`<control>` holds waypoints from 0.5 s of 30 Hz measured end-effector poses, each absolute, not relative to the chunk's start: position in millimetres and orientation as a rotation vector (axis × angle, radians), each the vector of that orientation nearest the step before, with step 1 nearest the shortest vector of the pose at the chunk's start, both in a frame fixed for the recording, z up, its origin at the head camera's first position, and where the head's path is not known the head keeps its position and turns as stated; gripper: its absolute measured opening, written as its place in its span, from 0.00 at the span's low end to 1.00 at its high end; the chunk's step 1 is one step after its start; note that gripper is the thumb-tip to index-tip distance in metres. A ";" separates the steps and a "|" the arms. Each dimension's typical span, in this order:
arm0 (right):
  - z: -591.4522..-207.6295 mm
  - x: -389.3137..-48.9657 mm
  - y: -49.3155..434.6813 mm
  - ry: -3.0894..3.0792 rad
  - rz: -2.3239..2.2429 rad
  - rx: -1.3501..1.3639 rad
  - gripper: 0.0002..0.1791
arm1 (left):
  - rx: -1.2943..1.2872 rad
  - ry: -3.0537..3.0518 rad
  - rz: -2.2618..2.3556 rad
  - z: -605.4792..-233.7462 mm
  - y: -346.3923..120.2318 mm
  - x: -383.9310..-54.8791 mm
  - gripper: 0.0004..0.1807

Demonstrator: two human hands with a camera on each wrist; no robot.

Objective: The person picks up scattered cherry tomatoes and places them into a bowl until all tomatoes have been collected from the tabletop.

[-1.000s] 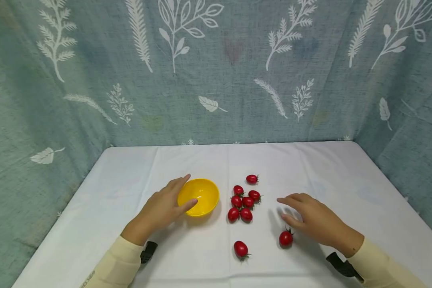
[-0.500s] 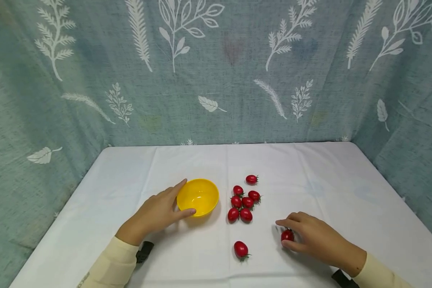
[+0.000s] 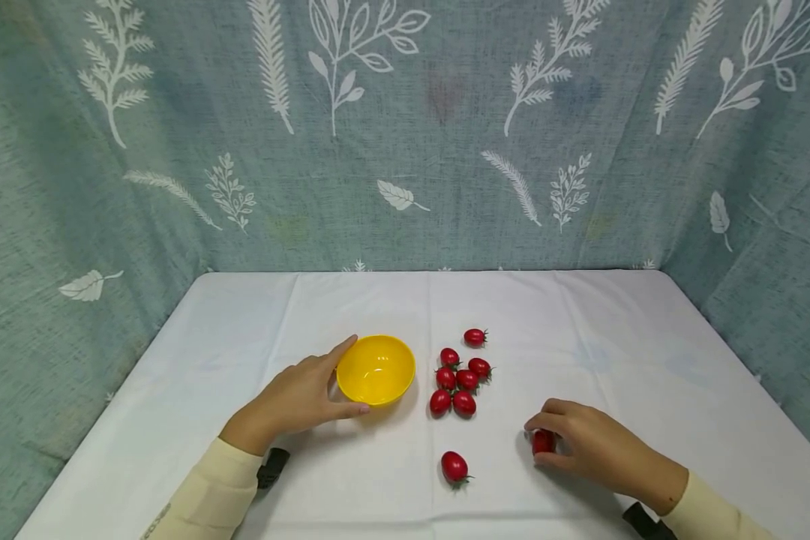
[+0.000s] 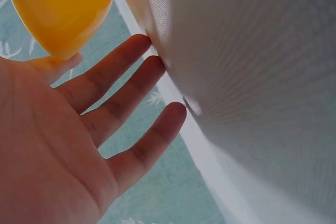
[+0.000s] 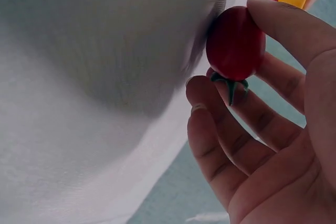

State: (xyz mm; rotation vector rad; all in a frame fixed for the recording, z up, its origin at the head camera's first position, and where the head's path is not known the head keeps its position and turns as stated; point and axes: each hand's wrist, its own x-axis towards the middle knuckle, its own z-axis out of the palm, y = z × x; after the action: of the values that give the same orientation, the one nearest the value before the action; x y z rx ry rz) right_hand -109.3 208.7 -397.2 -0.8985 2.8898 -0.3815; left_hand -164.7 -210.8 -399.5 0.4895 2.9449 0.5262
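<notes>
My right hand (image 3: 583, 442) pinches a red cherry tomato (image 5: 236, 43) between thumb and fingertips, close over the white cloth; its green stem end points toward the palm in the right wrist view. The yellow bowl (image 3: 376, 370) stands upright with nothing inside it. Along the bowl's left side rests my left hand (image 3: 293, 397), the thumb and forefinger spread at its rim. In the left wrist view the other fingers (image 4: 139, 150) reach out straight toward the cloth, below the bowl. A cluster of several cherry tomatoes (image 3: 464, 403) lies just right of the bowl.
One cherry tomato (image 3: 475, 337) lies apart behind the cluster, and another cherry tomato (image 3: 454, 466) lies nearer the front. A white cloth (image 3: 256, 322) covers the table. A grey-green leaf-patterned curtain (image 3: 405, 150) surrounds the table's back and sides.
My right hand has come down and toward the front onto the nearby cherry tomato, and its fingers have closed round it. The left hand has stayed at the bowl, which has not moved.
</notes>
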 end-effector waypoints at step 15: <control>-394.3 -114.3 197.4 2.894 -0.628 -0.987 0.16 | 0.506 2.956 0.523 -398.5 -210.1 -165.2 0.61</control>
State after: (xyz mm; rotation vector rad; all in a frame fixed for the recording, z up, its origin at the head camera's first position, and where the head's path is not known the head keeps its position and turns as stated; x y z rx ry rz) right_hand -114.3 197.4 -394.3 -0.9872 2.8937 -0.6279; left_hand -165.2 -210.1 -398.5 0.5063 2.9557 0.5228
